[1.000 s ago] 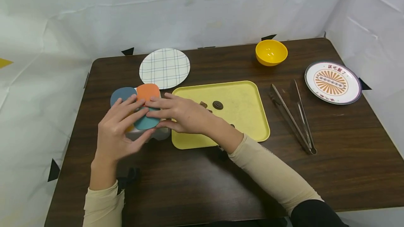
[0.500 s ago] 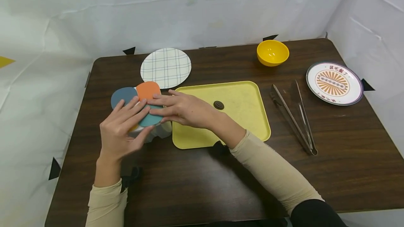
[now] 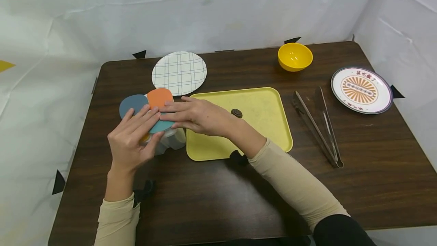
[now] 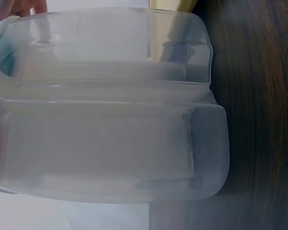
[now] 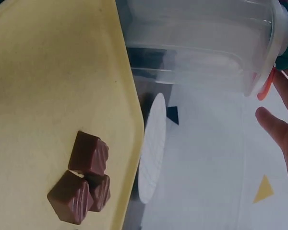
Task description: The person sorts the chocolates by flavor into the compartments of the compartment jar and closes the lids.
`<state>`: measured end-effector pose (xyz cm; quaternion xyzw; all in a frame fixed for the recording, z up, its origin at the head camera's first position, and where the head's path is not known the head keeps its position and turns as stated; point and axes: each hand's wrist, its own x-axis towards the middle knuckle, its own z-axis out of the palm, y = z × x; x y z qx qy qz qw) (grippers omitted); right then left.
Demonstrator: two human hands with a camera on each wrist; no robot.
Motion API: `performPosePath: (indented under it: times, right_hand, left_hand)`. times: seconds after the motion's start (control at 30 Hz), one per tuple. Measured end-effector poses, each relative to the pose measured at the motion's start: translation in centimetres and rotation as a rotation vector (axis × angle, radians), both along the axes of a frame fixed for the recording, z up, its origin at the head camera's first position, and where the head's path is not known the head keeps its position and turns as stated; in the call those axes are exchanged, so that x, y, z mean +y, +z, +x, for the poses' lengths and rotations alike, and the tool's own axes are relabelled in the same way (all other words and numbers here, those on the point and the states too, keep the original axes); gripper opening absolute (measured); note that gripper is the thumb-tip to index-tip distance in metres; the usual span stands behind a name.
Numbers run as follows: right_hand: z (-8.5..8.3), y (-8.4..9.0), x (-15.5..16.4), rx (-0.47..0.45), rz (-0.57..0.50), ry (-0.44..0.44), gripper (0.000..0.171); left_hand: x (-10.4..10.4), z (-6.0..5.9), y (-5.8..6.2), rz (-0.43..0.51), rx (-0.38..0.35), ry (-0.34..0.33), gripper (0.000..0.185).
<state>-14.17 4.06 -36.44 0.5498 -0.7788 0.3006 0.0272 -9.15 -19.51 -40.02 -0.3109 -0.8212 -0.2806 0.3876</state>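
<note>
The table bears your yellow tray, holding chocolates. Just left of the tray stands the clear container, its coloured lids on top. Your left hand and right hand both lie on the lids, fingers straight, pressing, not curled round.

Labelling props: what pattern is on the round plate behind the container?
White plate with a thin blue-grey plaid grid, clearest in the head view.

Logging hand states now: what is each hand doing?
Left hand: open, straight fingers resting on the container lid.
Right hand: open, flat on the same lid.
</note>
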Motion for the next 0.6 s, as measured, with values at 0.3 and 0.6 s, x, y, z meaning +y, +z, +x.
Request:
performPosePath:
  times: [0.3,0.6]
  right_hand:
    - [0.17,-0.28,-0.11,-0.108,-0.088,-0.049,0.041]
    - [0.66,-0.62,-0.11,-0.125,-0.115,-0.080,0.050]
  left_hand:
    - [0.20,0.04,0.01,0.024,-0.008,0.058,0.050]
    - [0.45,-0.04,0.16,0.067,-0.010,0.075,0.049]
